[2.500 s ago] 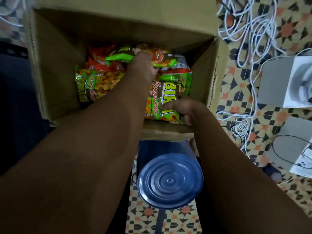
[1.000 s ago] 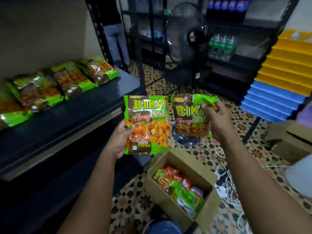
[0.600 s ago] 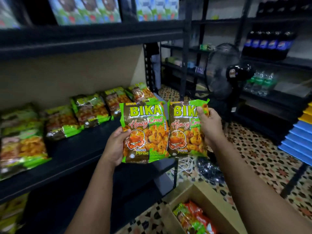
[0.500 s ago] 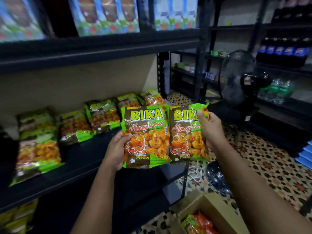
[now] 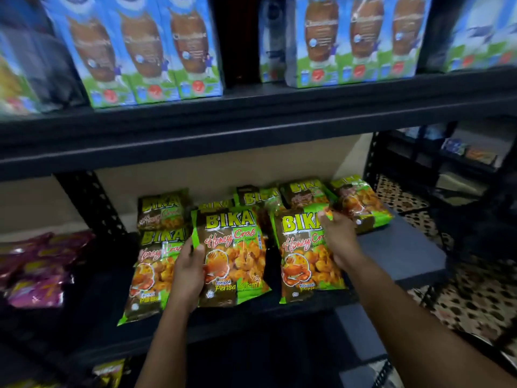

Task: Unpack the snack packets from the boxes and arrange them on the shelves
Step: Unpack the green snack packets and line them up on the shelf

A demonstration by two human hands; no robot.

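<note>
Half a second ago I had both packets up in the air in front of the rack; now they are down over the middle shelf (image 5: 405, 247), so the carry is done and the placing has begun; my left hand (image 5: 188, 271) grips the left packet (image 5: 233, 256) by its left edge, thumb on the printed face and fingers curled behind it, and my right hand (image 5: 340, 239) pinches the right packet (image 5: 305, 259) at its top right corner, fingers clamped on the green seal; both sit just in front of the back row of Bika packets (image 5: 305, 193) that leans against the rear wall, with another Bika packet (image 5: 152, 275) lying just left of the one in my left hand and partly behind that hand; I cannot tell whether either packet already rests on the shelf or hangs just above it; the purple packets (image 5: 39, 270) lie well to the left of the Bika row, and the blue cartons (image 5: 145, 49) stand on the shelf above it; I judge the next step is to let both go face up in a front row, keeping a gap so they do not overlap; the box is out of view, so more trips surely remain.
</note>
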